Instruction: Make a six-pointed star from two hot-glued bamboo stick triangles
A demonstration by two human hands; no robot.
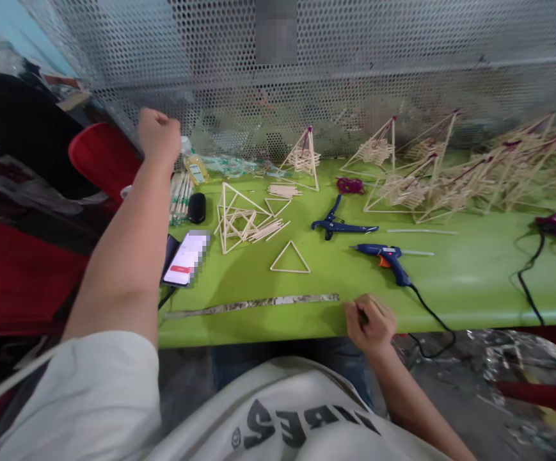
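My left hand (159,136) is raised at the far left, above the table's back corner, with its fingers curled closed. What it holds, if anything, is hidden. Near the front edge rests my right hand (370,321), in a loose fist with nothing visible in it. Just left of that fist ends a long patterned strip (272,301) lying flat. Beyond the strip sits a flat triangle of thin wooden sticks (290,257). A blue glue gun (387,255) with an orange trigger lies ahead of my right hand. Behind it is a dark blue cutter (340,225).
Stick frames (244,221) and loose sticks (285,190) lie mid-table. Several stick pyramids (416,186) crowd the back right. A lit phone (186,259), black case (196,208) and yellow bottle (196,169) stand left. A perforated metal panel (335,77) rises behind. The glue gun's cord (434,314) hangs over the edge.
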